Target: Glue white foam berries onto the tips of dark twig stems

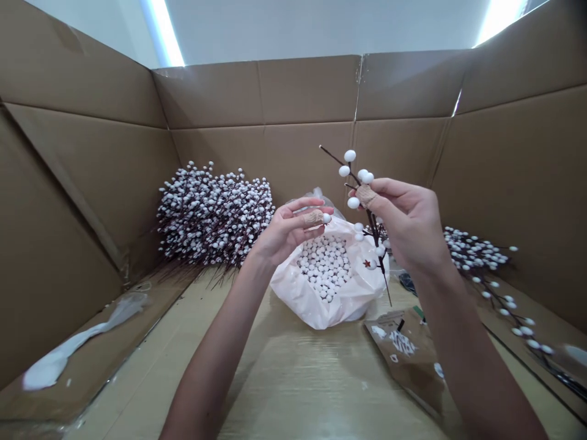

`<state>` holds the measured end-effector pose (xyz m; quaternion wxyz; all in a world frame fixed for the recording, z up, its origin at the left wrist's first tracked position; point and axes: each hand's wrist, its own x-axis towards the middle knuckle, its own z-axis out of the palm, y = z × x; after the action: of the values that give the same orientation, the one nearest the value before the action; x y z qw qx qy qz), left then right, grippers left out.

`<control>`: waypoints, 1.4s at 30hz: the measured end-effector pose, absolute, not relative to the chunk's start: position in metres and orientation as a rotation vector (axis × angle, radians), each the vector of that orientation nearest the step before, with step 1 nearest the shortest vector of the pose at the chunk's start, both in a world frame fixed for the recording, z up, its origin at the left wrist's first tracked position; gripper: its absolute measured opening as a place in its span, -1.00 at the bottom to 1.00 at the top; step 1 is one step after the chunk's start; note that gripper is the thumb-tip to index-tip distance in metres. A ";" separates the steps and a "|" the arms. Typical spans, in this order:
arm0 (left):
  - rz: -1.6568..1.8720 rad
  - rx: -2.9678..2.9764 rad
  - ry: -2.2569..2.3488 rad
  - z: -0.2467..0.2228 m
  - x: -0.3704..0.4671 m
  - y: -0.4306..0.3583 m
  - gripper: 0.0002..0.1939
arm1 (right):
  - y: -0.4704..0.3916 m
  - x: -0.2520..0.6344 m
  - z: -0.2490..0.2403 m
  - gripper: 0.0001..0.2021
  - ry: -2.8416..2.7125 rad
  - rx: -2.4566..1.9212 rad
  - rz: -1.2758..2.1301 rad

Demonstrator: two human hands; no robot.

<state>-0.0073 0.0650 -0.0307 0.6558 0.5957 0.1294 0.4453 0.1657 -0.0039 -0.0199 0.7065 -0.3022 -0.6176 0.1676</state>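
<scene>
Between the thumb and fingers of my left hand (293,225) is a small white berry (326,218), held above an open white plastic bag (293,287). Loose white berries (325,266) fill the bag. My right hand (406,220) pinches a dark-stemmed artificial berry branch (375,235), tilted with its thin end pointing down. Several white berries sit along the branch, and one bare twig tip sticks out at the upper left. Tan tape wraps the thumbs of both hands. A gap separates the held berry from the branch.
Bundled white-berry branches (215,214) lie at the back left. More berry branches (477,247) rest at the right. A brown paper packet (403,354) is near my right forearm. White plastic film (82,342) lies at the left. Cardboard walls (302,91) enclose the table (293,385).
</scene>
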 end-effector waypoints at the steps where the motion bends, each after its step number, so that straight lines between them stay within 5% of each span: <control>1: 1.027 1.331 0.277 -0.028 -0.008 0.061 -0.77 | -0.004 0.164 -0.021 -0.89 -1.379 -0.669 0.383; 42: 1.148 1.148 0.159 -0.019 0.001 0.034 -0.81 | -0.021 0.149 -0.021 -0.94 -1.467 -0.682 0.195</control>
<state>0.0010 0.0338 -0.0192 0.6853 0.5125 0.0708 0.5126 0.1490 -0.0209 -0.0207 0.6860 -0.3045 -0.6551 0.0870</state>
